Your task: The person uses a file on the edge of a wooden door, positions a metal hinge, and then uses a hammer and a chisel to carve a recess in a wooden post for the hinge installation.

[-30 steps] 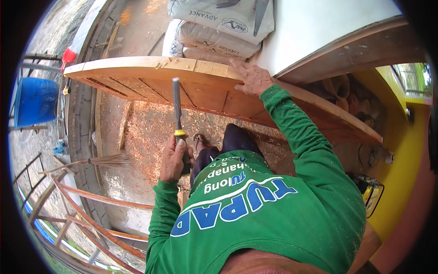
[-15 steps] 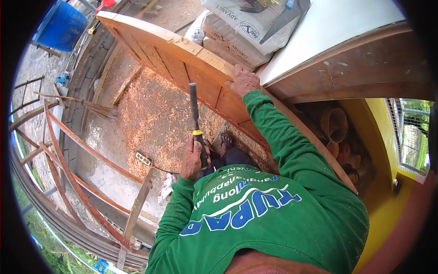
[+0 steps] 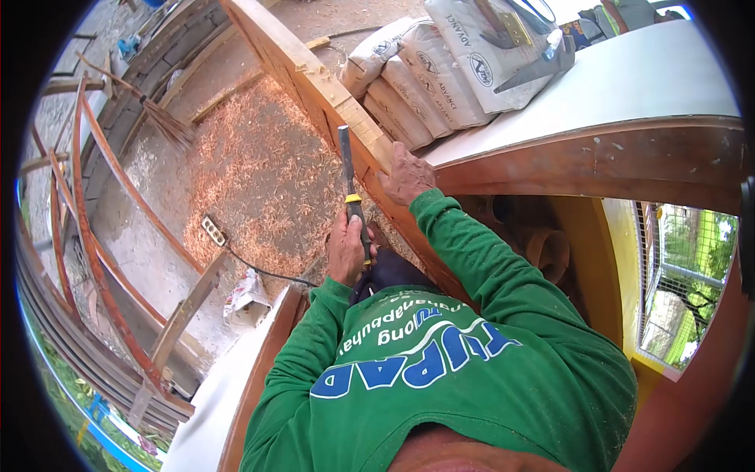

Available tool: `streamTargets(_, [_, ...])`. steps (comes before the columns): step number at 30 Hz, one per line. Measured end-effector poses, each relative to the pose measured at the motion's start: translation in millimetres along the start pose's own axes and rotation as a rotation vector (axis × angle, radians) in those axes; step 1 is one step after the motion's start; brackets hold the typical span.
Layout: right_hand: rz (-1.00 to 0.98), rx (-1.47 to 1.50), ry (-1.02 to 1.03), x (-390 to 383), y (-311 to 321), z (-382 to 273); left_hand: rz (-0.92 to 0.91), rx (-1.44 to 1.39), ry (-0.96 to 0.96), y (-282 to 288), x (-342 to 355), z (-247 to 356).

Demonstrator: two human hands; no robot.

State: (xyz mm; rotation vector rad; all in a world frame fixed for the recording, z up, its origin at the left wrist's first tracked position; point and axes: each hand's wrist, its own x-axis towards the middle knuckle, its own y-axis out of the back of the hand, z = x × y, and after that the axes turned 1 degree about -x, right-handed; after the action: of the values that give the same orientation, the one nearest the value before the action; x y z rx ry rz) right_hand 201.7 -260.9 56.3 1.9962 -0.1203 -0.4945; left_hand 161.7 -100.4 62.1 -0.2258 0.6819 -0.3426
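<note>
My left hand (image 3: 349, 245) grips the dark, yellow-collared handle of a chisel (image 3: 347, 161), its metal blade pointing away from me, close beside a standing wooden panel door (image 3: 287, 43). The door's pale top edge runs diagonally away from me and has crosswise cuts and small chips on it. My right hand (image 3: 406, 175) holds that edge near its closer part, fingers bent over it, just right of the blade tip. My green sleeves and shirt fill the lower middle, hiding part of the door.
Cement sacks (image 3: 429, 82) with hand tools on top sit beside a white panel surface (image 3: 629, 79). Wood shavings (image 3: 244, 149) cover the floor around a power strip (image 3: 212, 230). Curved wooden frames (image 3: 102, 236) and a twig broom (image 3: 157, 118) are left; a grilled window (image 3: 672, 283) is right.
The view has turned, so the door now runs more steeply and a white surface shows at lower left. The chisel sits nearer the door's edge; both hands keep their hold.
</note>
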Motion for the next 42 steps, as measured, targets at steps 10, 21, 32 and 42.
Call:
streamTargets(10, [-0.013, 0.104, 0.069, 9.5, -17.3, 15.8, 0.152, -0.045, -0.103, -30.2, 3.2, -42.6])
streamTargets(21, [0.395, 0.338, 1.161, -15.1, -25.6, -2.0, 0.148, -0.114, -0.187, -17.8, -24.2, -63.6])
streamTargets(32, [-0.316, 0.105, 1.185, -17.1, -43.2, -25.3, 0.334, -0.05, -0.335, -12.2, -7.1, -97.7])
streamTargets(42, [-0.121, 0.307, 1.16, -0.8, -66.2, -22.8, 0.391, 0.508, -0.694, -18.8, 2.4, -79.1])
